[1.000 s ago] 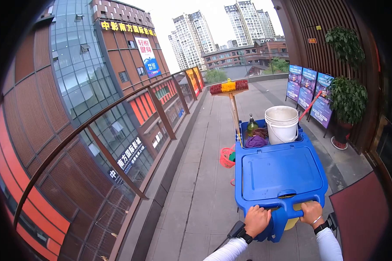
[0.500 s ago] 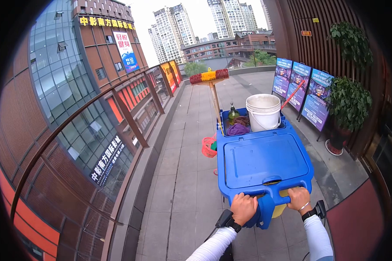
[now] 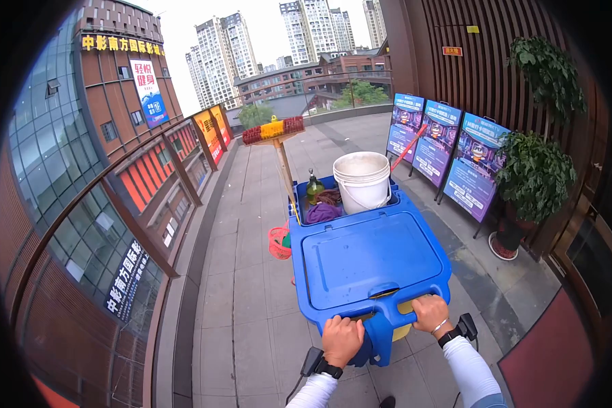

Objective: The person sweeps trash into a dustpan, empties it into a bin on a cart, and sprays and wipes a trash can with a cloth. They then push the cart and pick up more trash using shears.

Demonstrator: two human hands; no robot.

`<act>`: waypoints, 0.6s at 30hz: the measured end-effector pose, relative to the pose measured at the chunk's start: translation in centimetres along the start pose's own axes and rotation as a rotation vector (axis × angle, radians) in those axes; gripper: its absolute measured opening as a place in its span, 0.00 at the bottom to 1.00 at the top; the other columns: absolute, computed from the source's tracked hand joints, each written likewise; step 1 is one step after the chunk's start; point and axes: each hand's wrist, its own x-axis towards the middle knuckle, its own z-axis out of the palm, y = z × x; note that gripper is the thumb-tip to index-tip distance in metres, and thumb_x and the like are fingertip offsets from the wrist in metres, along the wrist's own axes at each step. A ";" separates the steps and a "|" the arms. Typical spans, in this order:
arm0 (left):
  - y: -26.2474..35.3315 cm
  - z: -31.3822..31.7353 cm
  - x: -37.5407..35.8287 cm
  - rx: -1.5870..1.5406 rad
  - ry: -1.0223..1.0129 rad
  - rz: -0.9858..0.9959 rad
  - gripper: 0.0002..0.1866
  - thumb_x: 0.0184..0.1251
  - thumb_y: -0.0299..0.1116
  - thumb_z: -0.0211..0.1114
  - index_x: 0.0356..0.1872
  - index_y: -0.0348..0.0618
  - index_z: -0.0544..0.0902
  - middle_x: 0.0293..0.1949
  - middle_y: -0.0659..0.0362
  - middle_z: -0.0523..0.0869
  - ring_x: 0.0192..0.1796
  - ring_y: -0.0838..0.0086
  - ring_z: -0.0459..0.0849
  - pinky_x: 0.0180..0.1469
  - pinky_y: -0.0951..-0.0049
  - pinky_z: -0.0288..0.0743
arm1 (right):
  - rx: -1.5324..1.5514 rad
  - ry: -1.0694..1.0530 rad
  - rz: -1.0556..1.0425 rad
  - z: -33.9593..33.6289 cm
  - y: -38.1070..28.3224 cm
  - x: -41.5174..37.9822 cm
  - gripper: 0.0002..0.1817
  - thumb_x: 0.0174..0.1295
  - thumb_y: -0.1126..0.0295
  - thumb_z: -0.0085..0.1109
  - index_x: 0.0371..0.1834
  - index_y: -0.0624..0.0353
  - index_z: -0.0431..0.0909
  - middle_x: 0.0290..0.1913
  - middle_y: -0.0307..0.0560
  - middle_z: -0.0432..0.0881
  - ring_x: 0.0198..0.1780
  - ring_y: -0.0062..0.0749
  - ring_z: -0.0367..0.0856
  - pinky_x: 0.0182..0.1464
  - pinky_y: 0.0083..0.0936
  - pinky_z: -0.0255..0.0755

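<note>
A blue cart (image 3: 370,255) with a closed lid stands in front of me. My left hand (image 3: 342,340) is wrapped round the left part of its handle, beside a hanging blue cloth (image 3: 381,336). Round the right part of the handle my right hand (image 3: 431,313) is closed. The cart's far tray holds a white bucket (image 3: 362,183), a green spray bottle (image 3: 314,186) and a purple cloth (image 3: 323,213). A broom (image 3: 273,130) with a red and yellow head stands upright at the tray's left corner. Below it a red basket (image 3: 279,243) hangs at the cart's left side.
A glass railing (image 3: 129,238) runs along the left. Three poster stands (image 3: 436,141) and a potted plant (image 3: 534,178) line the right side, by a slatted brown wall (image 3: 455,75). A red mat (image 3: 552,357) lies at the lower right on the paved floor.
The view has turned right, so the cart, broom and both hands appear farther left. The poster stands look larger and nearer. Both hands keep their hold on the handle.
</note>
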 end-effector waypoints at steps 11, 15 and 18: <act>-16.5 11.7 16.7 0.175 -0.106 -0.046 0.14 0.55 0.33 0.58 0.12 0.43 0.76 0.17 0.59 0.74 0.27 0.65 0.72 0.33 0.64 0.62 | 0.137 0.072 -0.083 17.2 7.8 20.0 0.10 0.34 0.68 0.60 0.20 0.50 0.69 0.18 0.37 0.71 0.22 0.29 0.74 0.26 0.26 0.64; -21.7 16.7 21.5 0.226 -0.054 -0.087 0.13 0.54 0.31 0.57 0.12 0.42 0.75 0.19 0.58 0.75 0.29 0.63 0.72 0.34 0.63 0.62 | 0.391 0.030 -0.132 20.6 10.7 26.3 0.07 0.36 0.69 0.57 0.20 0.52 0.69 0.21 0.40 0.73 0.26 0.34 0.75 0.29 0.29 0.65; -24.1 19.0 24.7 0.251 -0.018 -0.139 0.13 0.56 0.29 0.55 0.13 0.40 0.73 0.20 0.56 0.75 0.31 0.60 0.72 0.36 0.61 0.62 | 0.526 -0.003 -0.141 22.5 12.5 30.1 0.12 0.38 0.70 0.55 0.30 0.56 0.75 0.31 0.44 0.76 0.36 0.35 0.76 0.41 0.31 0.65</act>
